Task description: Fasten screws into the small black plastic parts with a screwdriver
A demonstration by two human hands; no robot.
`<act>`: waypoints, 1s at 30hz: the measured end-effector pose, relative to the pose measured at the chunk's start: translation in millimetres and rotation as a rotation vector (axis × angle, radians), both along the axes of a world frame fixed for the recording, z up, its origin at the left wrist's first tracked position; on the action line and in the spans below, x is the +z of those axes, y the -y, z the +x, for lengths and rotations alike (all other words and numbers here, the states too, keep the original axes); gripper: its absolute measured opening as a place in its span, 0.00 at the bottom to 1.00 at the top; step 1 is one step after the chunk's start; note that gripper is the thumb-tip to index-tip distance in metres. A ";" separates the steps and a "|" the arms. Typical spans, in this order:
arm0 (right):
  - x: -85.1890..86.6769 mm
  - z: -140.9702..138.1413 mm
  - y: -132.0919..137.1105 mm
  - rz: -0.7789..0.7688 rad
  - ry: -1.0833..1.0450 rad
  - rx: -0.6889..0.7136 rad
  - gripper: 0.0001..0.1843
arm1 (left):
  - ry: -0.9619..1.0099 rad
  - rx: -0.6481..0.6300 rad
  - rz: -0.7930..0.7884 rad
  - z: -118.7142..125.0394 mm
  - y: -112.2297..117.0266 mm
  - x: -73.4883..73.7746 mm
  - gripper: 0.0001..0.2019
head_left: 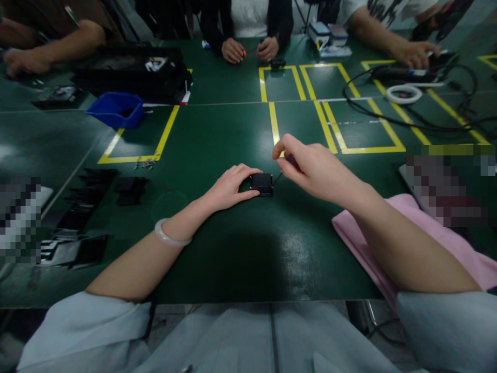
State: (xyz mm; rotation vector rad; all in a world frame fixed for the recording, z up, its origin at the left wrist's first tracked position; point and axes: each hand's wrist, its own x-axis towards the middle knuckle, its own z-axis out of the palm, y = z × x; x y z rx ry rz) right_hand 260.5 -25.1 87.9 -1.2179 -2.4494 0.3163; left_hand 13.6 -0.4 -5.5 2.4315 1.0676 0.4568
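A small black rectangular part (262, 183) lies on the green table in front of me. Thumb and fingers of my left hand (233, 187) grip it from its left side. In my right hand (310, 165) is a screwdriver (291, 160), its dark handle mostly hidden by the curled fingers. The thin shaft slants down and left, its tip at or close to the part's right edge; whether it touches, I cannot tell. A little heap of small screws (146, 163) lies to the left, near several black parts (131, 189).
A blue bin (116, 110) stands at the back left beside a black tray (132, 72). On the right lie a pink cloth (407, 217), black cables (388, 116) and a white ring-shaped roll (404, 94). Co-workers' hands (250, 50) are across the table. Yellow tape (169, 132) marks rectangles.
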 end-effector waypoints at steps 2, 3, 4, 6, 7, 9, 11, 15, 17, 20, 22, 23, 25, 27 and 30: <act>0.2 0.1 0.4 -0.009 -0.015 0.006 0.15 | 0.005 -0.002 -0.002 0.3 0.0 0.6 0.25; 0.2 0.1 0.4 -0.009 -0.015 0.005 0.15 | 0.009 -0.002 -0.001 0.4 0.0 0.7 0.25; 0.1 0.1 0.2 -0.006 -0.008 0.002 0.15 | 0.010 -0.003 -0.001 0.4 0.0 0.7 0.26; -0.3 -0.1 -0.5 0.007 0.017 -0.011 0.14 | 0.007 -0.003 0.002 0.3 -0.1 0.2 0.26; -0.5 -0.2 -0.8 0.014 0.032 -0.021 0.14 | 0.005 -0.002 0.004 0.2 -0.1 -0.1 0.26; -0.8 -0.6 -1.0 0.028 0.051 -0.043 0.14 | 0.004 -0.001 0.006 0.0 -0.1 -0.3 0.26; -0.9 -0.9 -0.3 0.038 0.045 -0.049 0.13 | 0.002 -0.001 0.000 0.0 -0.1 0.1 0.26; -0.7 -1.3 1.3 0.039 0.004 -0.030 0.15 | -0.005 0.000 -0.008 0.2 -0.1 0.8 0.26; -0.9 -1.1 1.2 0.040 0.010 -0.031 0.14 | 0.000 -0.003 0.002 0.1 -0.1 0.2 0.26; -1.0 -0.6 0.3 0.051 0.049 -0.052 0.13 | 0.004 -0.006 0.013 -0.4 -0.3 -0.9 0.26; -0.6 -0.3 0.2 0.049 0.066 -0.058 0.13 | 0.000 -0.002 0.009 -0.4 -0.3 -1.0 0.26; -0.2 -0.3 0.4 0.044 0.065 -0.056 0.13 | -0.003 0.001 0.005 -0.4 -0.3 -0.8 0.26; 0.8 -0.4 1.1 0.029 0.050 -0.045 0.13 | -0.006 0.004 0.000 -0.2 -0.4 -0.2 0.26; 1.5 -0.6 1.6 0.019 0.033 -0.032 0.14 | -0.006 0.001 0.001 -0.1 -0.4 -0.1 0.26; 1.4 -0.6 1.2 0.020 0.037 -0.027 0.13 | 0.000 -0.002 0.009 -0.4 -0.4 -0.7 0.26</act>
